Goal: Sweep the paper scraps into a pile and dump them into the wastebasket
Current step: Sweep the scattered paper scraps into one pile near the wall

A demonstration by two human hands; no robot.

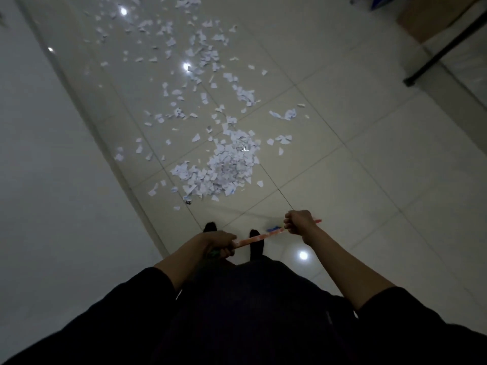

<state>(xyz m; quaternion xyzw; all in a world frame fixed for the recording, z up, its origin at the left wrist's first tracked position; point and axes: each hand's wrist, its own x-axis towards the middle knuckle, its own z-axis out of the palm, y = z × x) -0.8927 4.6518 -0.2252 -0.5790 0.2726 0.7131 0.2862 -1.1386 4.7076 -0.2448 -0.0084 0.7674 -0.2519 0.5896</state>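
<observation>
White paper scraps lie on the tiled floor. A dense pile (224,167) sits just ahead of my feet, and several loose scraps (195,64) trail away toward the far end of the floor. Both hands grip an orange-red broom handle (259,236) held nearly level in front of my body. My left hand (220,243) holds its lower end and my right hand (297,222) holds it higher up. A bit of blue (274,228) shows behind the handle near my right hand. The broom head is hidden. No wastebasket is in view.
A white wall (52,154) runs along the left side. A black table leg (445,51) slants across the upper right, with a cardboard box (432,14) beyond it. My dark shoes (210,227) stand near the wall's base. Ceiling lights reflect off the glossy tiles.
</observation>
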